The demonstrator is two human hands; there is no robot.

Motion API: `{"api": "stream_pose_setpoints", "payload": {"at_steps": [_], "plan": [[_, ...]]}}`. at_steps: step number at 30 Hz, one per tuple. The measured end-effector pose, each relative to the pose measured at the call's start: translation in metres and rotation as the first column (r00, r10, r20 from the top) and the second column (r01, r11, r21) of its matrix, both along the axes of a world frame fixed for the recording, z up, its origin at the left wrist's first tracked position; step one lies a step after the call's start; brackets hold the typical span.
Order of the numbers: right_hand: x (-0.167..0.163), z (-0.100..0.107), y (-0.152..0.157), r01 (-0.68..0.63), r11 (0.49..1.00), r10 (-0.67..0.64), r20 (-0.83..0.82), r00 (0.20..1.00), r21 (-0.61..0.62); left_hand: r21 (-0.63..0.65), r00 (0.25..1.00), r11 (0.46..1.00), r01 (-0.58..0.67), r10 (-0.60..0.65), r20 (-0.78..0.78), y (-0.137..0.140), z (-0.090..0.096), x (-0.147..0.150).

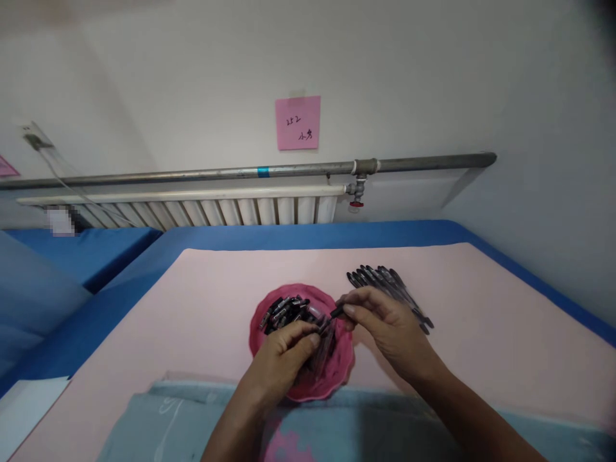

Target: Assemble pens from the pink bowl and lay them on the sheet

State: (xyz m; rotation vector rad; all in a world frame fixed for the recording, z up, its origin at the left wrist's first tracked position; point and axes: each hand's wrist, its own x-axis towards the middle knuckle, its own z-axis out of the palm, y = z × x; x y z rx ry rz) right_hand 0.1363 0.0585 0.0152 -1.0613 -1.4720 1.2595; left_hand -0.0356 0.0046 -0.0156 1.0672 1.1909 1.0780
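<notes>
Over a pink scalloped bowl (255, 321), both hands are pinching pen pieces close together. My left hand (286, 353) has thumb and fingertips closed on a pen, largely hidden by the fingers and blurred. A black pen cap (337, 310) is between the thumb and fingers of my right hand (389, 330), at the bowl's right side. Inside the bowl lie many short black pen caps (283, 312) and some clear pen parts (325, 356). Beyond my right hand, a row of black capped pens (385, 277) lies side by side on the pink sheet.
The pink sheet (216, 308) covers a blue-edged table (308, 236). A blue-grey cloth (158, 417) lies along the near edge. Behind are a radiator (248, 210), a metal pipe (202, 174) with a red-handled valve (357, 204), and a pink note (298, 123) on the wall.
</notes>
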Motion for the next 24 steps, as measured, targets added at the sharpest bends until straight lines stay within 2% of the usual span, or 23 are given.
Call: {"api": "stream_pose_setpoints", "payload": {"at_steps": [3, 8, 14, 24], "plan": [[0.0003, -0.0004, -0.0001, -0.019, 1.0, 0.018, 0.025, 1.0, 0.023, -0.012, 1.0, 1.0, 0.011, -0.011, -0.012, -0.0002, -0.0002, 0.0004], [0.0027, 0.0013, -0.0004, 0.035, 0.994, -0.041, 0.052, 0.998, 0.108, -0.008, 1.0, 1.0, -0.001, 0.002, 0.024, -0.0005, -0.0006, -0.0001], [0.0014, -0.0009, -0.0018, -0.002, 0.989, -0.011, 0.089, 0.996, 0.146, 0.002, 1.0, 1.0, 0.015, -0.015, 0.002, -0.0004, 0.0001, -0.0005], [-0.0011, -0.0076, 0.0, -0.039, 0.999, 0.039, -0.012, 0.999, -0.018, -0.006, 1.0, 1.0, 0.013, -0.013, 0.007, -0.0013, 0.0004, 0.0]]}}
